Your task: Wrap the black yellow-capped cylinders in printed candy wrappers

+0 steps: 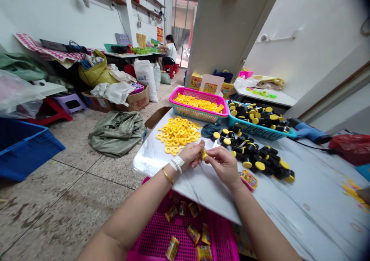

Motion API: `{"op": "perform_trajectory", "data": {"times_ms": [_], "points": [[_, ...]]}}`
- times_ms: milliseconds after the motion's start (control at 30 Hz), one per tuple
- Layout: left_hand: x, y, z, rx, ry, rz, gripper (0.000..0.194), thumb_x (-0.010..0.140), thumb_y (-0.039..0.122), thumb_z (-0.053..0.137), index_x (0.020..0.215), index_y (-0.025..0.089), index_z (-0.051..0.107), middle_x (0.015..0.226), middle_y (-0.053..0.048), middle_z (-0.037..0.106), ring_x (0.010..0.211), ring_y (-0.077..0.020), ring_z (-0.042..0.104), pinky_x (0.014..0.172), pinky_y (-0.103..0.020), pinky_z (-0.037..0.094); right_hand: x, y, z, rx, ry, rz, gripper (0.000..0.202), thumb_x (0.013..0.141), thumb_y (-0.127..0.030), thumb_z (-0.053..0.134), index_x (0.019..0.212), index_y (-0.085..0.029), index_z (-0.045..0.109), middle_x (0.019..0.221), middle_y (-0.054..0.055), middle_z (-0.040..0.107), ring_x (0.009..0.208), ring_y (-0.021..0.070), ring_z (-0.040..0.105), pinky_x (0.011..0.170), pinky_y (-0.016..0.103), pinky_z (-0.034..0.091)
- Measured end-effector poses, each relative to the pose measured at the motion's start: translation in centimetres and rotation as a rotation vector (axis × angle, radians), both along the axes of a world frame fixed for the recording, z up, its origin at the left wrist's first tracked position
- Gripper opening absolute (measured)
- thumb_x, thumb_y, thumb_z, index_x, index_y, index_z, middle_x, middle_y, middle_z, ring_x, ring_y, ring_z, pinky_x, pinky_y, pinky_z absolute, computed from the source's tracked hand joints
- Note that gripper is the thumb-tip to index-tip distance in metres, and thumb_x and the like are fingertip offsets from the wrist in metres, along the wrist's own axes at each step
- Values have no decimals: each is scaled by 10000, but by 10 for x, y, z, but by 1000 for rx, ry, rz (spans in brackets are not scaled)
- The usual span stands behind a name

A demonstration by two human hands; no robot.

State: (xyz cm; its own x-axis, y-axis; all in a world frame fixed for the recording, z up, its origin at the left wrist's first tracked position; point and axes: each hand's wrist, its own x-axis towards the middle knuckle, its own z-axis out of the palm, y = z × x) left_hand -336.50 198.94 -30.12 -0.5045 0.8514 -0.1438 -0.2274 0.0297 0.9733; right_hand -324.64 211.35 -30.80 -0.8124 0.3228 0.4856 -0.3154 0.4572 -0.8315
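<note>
Over the near edge of the white marbled table (pixel 202 191), my left hand (pixel 189 155) and my right hand (pixel 225 164) meet, both closed with fingertips around one small yellow piece (pixel 204 154). Much of that piece is hidden by my fingers. Just beyond my left hand lies a pile of yellow rings (pixel 180 133). To the right of my right hand are scattered black cylinders with yellow ends (pixel 256 153), and a small printed pack (pixel 249 179) lies nearer. Below the table edge, a magenta basket (pixel 156 236) holds several yellow pieces with printed wrapping (pixel 193 234).
At the table's back stand a pink-rimmed basket of yellow parts (pixel 199 116) and a blue basket of black cylinders (pixel 257 130). A blue heat gun-like tool (pixel 309 132) lies at right. A blue crate (pixel 26 149) and sacks occupy the left floor. A person (pixel 170 51) sits far back.
</note>
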Motion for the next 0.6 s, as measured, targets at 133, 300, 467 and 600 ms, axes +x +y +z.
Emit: {"op": "perform_trajectory", "data": {"times_ms": [133,300,467,600], "points": [[0,-3,0,59,-72,-89,615,722,748,618,738,135,572,534,19,567,310,-44,392,342,-197,275,0,1,-1,-187,14,46,137,794,-301,764,863,-222,676,864,11,614,669,147,663,634,330,611],[1,-3,-6,112,-83,-38,676,616,769,697,729,112,584,578,18,573,378,-29,438,374,-173,275,3,5,1,15,-35,13,215,816,-325,741,1016,-247,729,968,53,656,779,167,667,669,319,590],[-1,-5,-6,109,-156,-106,624,668,693,711,804,90,629,679,-37,649,397,-43,497,390,-178,331,5,3,0,84,35,-54,35,828,-278,728,845,-248,737,733,19,620,623,152,623,568,306,537],[-2,-5,-8,103,-167,-108,600,665,692,714,757,113,587,539,3,587,366,-56,490,374,-173,330,5,0,0,68,6,-63,136,839,-295,708,968,-252,717,918,49,641,707,153,643,610,306,575]]}}
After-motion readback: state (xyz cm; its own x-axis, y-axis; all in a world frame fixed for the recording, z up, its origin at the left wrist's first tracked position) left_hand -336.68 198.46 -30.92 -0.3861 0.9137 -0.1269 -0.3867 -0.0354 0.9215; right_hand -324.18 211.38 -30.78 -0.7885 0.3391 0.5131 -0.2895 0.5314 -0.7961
